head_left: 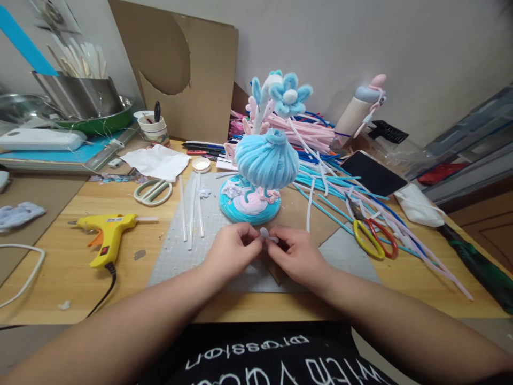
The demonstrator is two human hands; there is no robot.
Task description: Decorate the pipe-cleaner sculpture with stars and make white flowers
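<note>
Both hands meet just in front of a blue fuzzy ornament. My left hand (236, 247) and my right hand (296, 251) pinch a small white fuzzy piece (265, 234) between their fingertips; it looks like bent pipe cleaner. Much of it is hidden by the fingers. Behind them stands the pleated blue lampshade-like shape (267, 160) on a round blue and pink base (250, 211). From it rises a white stem bearing a blue flower (290, 95). Under the hands lie a grey cutting mat (216, 267) and a piece of brown cardboard (276, 270).
A yellow glue gun (110, 232) with its cord lies at left, near white-handled scissors (153, 192) and clear glue sticks (191, 216). At right are red and yellow-handled scissors (372, 235), scattered blue pipe cleaners (336, 214) and a phone (372, 174). A cardboard sheet (212, 69) leans behind.
</note>
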